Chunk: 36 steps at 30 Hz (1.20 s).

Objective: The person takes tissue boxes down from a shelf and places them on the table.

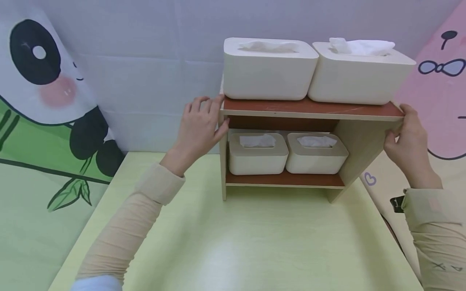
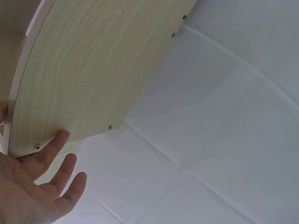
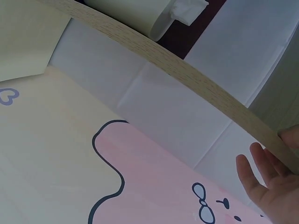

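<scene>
A small wooden shelf (image 1: 313, 115) with reddish-brown boards stands on the table. At its upper left corner my left hand (image 1: 199, 127) grips the side, thumb at the front edge; in the left wrist view this hand (image 2: 28, 191) has a fingertip on the side panel (image 2: 88, 60), its other fingers spread. My right hand (image 1: 411, 145) holds the top board's right end, fingers at the corner and thumb below. The right wrist view shows that hand (image 3: 280, 191) around the board's end (image 3: 201, 86). Two white tissue boxes (image 1: 269, 74) (image 1: 360, 79) rest on top.
Two more tissue boxes (image 1: 258, 159) (image 1: 316, 159) sit side by side on the lower board. The pale table (image 1: 225, 242) extends in front of the shelf. Behind is a light wall covering (image 1: 145, 81), with cartoon figures at both sides. A small black object (image 1: 397, 204) is beside my right cuff.
</scene>
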Motion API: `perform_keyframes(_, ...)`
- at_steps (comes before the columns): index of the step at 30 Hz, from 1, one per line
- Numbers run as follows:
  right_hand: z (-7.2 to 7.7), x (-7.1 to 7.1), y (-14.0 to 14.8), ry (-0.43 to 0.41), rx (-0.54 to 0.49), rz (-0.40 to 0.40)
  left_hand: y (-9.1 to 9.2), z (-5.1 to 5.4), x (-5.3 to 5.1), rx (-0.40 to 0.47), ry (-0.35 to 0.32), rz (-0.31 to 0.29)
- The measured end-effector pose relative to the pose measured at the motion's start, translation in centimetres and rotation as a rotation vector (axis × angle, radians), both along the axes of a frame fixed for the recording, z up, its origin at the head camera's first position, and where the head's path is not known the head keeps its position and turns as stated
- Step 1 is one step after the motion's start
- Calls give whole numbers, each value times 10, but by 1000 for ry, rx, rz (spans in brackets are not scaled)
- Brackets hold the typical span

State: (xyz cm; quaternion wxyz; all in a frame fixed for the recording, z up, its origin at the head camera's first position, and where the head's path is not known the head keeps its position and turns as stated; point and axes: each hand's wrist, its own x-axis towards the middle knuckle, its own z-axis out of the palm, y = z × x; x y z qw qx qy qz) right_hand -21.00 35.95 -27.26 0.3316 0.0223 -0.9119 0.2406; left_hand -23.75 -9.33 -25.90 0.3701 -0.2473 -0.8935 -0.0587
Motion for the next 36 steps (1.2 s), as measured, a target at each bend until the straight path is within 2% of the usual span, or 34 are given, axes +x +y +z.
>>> perform_keyframes(22,-2,0,1,13,20,28,-2,3,5,-41,0,31)
perform_keyframes(36,3,7,-23,15,49,93,-29,5,9,-3,-22,48)
